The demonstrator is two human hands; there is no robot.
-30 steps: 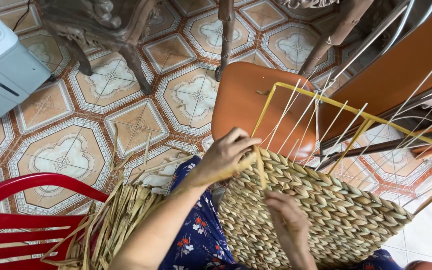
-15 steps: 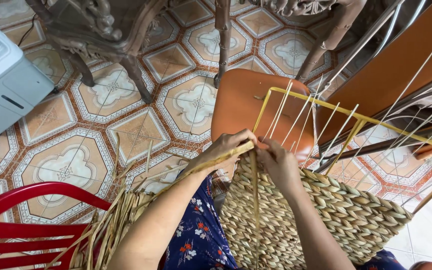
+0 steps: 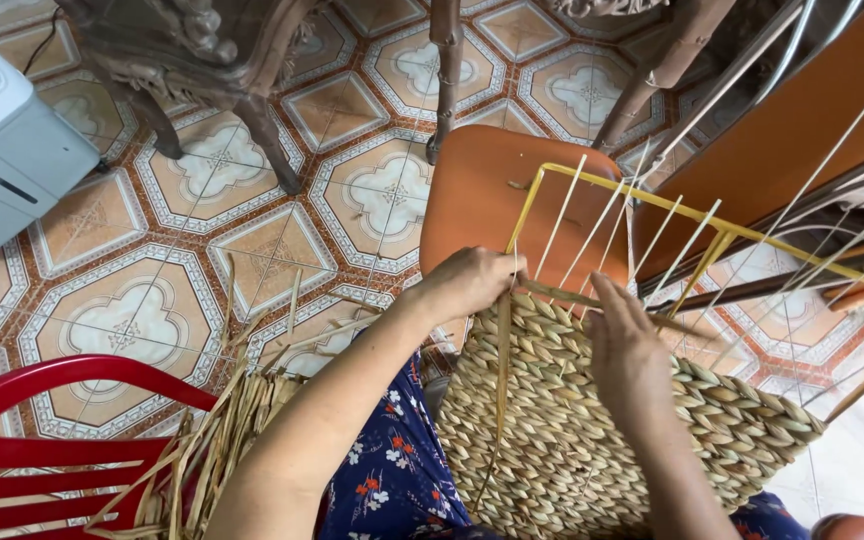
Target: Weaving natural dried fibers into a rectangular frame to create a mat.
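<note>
Tiled floor (image 3: 252,250); straw strand (image 3: 502,360) under left grip (image 3: 472,282).

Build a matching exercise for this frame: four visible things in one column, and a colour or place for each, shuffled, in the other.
Things:
1. left hand
2. right hand
3. plastic chair
4. loose straw bundle

Descriptions:
A. red, at the lower left corner
B. lying flat on the woven panel, fingers toward the yellow wire frame
C. on the tiled floor between the chair and the person's arm
D. gripping a strand at the panel's upper left edge

Pairs: 1-D, 2-B, 3-A, 4-C
</note>
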